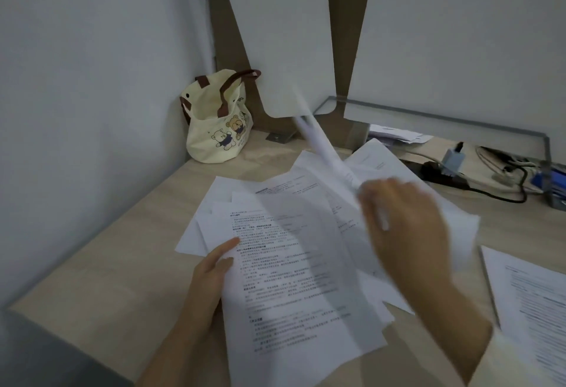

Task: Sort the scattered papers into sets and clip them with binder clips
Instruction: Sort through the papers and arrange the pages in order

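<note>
Matt pale wood-grain laminate on the desk (128,251), smooth, with faint streaks. Thin white printer paper for the loose sheets (306,279), matt, printed in black, a little creased at the edges; same paper in the blurred sheet (321,147) and in the stack (533,301) at the right edge. Soft cream cloth on the tote bag (219,129), canvas-like, with brown fabric handles and printed bears. Flat matt paint on the wall (92,80). Smooth off-white panels (281,34) over brown wood-look backing. Brushed grey metal on the bracket (280,137). Black rubbery sheath on the cable (496,195); grey plastic on the plug (453,160).
</note>
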`<state>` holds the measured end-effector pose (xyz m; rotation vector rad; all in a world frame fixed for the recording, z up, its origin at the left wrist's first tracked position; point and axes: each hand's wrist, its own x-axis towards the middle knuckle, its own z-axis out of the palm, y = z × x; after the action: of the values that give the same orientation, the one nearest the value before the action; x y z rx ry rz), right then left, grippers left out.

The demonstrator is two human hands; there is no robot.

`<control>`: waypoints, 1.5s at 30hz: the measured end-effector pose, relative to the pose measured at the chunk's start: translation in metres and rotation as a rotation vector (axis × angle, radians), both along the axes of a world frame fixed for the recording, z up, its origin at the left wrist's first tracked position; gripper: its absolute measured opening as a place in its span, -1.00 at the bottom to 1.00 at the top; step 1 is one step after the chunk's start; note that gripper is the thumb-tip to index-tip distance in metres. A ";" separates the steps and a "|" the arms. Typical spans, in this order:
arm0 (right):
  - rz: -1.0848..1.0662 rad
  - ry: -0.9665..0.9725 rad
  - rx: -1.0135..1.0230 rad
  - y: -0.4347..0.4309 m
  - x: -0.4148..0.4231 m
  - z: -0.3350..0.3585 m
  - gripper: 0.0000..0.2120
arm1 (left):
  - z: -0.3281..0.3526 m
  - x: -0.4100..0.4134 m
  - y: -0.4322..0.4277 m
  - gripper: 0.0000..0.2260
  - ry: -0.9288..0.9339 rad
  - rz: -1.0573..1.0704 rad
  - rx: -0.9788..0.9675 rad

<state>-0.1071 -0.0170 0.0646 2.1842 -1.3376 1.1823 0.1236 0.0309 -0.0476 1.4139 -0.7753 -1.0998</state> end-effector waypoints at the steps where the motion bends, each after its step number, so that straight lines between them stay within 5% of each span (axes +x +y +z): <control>1: 0.034 0.090 0.050 0.006 0.013 -0.015 -0.94 | 0.001 -0.001 0.001 -0.73 0.034 0.003 -0.001; 7: 0.115 0.320 0.475 0.032 0.059 -0.095 -0.67 | 0.001 -0.004 0.003 -0.76 0.046 -0.031 0.059; 11: 0.126 0.198 0.560 0.040 0.063 -0.111 -0.86 | 0.000 -0.004 0.005 -0.76 -0.127 -0.076 0.076; 22: 0.232 0.094 0.816 0.033 0.057 -0.121 -0.71 | -0.008 -0.006 0.000 -0.86 -0.230 -0.061 0.111; 25: 0.296 -0.091 0.936 0.020 0.045 -0.111 -0.80 | -0.011 -0.008 -0.003 -0.87 -0.269 -0.034 0.120; 29: -0.016 -0.222 0.878 -0.019 -0.009 -0.106 -0.72 | -0.015 -0.006 -0.006 -0.85 -0.284 -0.026 0.145; 35: -0.279 0.037 1.001 -0.037 -0.053 -0.121 -0.35 | -0.018 -0.005 -0.008 -0.85 -0.310 -0.046 0.127; 40: -0.323 0.063 1.044 -0.042 -0.044 -0.107 -0.43 | -0.018 -0.004 -0.008 -0.83 -0.302 -0.039 0.105; 45: -0.212 0.156 0.685 -0.034 -0.045 -0.111 -0.71 | -0.013 -0.007 -0.006 -0.79 -0.215 -0.026 0.094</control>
<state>-0.1521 -0.0506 -0.0468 2.3994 -2.0560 0.4949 0.1167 0.0250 -0.0604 1.6239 -0.9063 -1.0259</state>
